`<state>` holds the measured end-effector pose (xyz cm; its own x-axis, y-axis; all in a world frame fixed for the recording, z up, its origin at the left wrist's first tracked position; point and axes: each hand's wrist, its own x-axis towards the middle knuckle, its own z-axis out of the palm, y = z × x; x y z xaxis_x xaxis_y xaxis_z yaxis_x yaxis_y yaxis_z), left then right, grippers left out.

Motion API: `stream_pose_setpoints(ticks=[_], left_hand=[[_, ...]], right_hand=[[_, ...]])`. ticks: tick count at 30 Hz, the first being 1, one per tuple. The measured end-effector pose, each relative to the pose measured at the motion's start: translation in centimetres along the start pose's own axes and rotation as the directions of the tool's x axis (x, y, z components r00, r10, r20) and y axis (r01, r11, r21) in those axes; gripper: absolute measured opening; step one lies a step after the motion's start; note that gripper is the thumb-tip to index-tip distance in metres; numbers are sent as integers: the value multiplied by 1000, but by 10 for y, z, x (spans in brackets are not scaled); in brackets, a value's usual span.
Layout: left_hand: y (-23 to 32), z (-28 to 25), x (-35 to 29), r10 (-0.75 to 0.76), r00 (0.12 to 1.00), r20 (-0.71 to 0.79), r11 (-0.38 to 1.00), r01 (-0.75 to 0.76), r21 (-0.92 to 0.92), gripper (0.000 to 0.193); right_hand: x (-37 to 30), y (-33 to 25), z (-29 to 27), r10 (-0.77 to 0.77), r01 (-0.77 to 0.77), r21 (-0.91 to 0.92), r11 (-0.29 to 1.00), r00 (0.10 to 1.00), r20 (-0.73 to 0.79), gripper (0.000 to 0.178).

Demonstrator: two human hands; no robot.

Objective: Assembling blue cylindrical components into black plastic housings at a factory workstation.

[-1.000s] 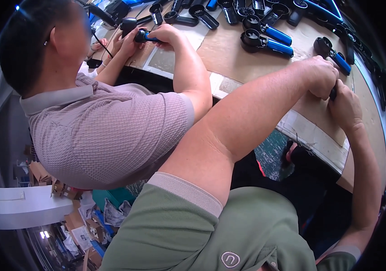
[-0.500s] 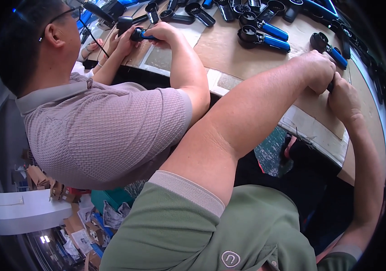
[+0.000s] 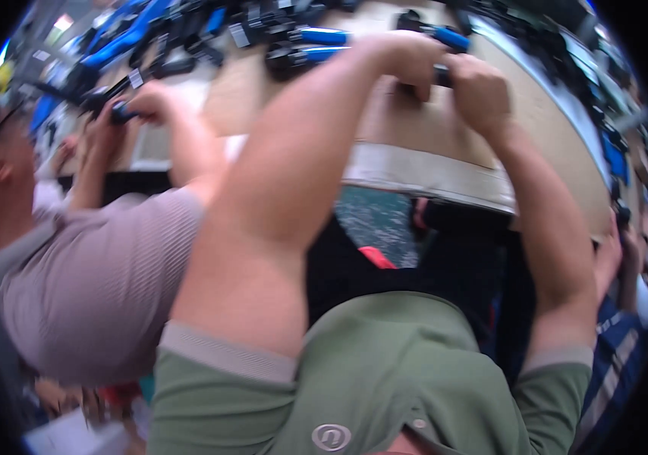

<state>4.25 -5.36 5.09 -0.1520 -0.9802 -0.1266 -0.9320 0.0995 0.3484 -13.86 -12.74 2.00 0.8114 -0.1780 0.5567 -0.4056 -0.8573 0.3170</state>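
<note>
Worktop (image 3: 548, 140) is tan and stands in front of a person (image 3: 407, 341) in a green top. The right hand (image 3: 482, 95) is curled tight around a small dark thing (image 3: 442, 75), which is held over the worktop. The left hand (image 3: 415, 62) is also over the worktop, bent in just beside that thing; its fingers are mostly hidden, so I cannot tell how wide they are. Two blue handles (image 3: 322, 36) with black ends lie on the far part of the worktop, and one more blue handle (image 3: 451, 39) lies further right on it. At the worktop's left end, a co-worker (image 3: 111, 280) holds a blue and black thing (image 3: 121, 114). Black parts (image 3: 176, 61) crowd the worktop's far left.
</note>
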Motion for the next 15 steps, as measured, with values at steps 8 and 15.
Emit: stream_pose_setpoints(ticks=[8,15], left_hand=[[-3,-32,-15,-175,975,140,852,221,-475,52],[5,-31,-16,-190,976,109,848,219,-483,60]], right_hand=[[11,13,0,-130,114,-94,989,973,-192,13],[18,20,0,-178,162,-149,975,979,-103,15]])
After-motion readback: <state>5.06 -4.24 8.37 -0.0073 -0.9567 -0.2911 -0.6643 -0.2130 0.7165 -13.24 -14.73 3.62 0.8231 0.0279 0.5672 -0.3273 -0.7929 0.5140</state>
